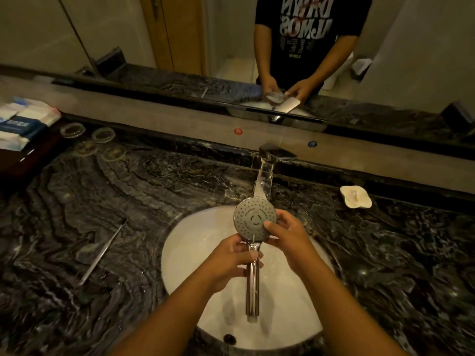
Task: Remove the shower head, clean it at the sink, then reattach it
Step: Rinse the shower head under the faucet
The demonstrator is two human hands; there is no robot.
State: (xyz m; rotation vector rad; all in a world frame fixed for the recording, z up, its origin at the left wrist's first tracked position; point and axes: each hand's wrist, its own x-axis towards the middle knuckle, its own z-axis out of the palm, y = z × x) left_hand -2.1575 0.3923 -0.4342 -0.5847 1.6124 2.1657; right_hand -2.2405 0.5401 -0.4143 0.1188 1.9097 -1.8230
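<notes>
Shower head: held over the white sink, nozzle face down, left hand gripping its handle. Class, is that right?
No. In the head view the shower head faces nozzles up, not down; it is over the white sink, left hand gripping its handle.

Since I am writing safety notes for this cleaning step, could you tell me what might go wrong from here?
The left hand grips only the upper handle of the shower head, and the right hand pinches its face's edge; a slip could drop it and chip the sink. It is also held close to the faucet and might knock the spout.
</notes>
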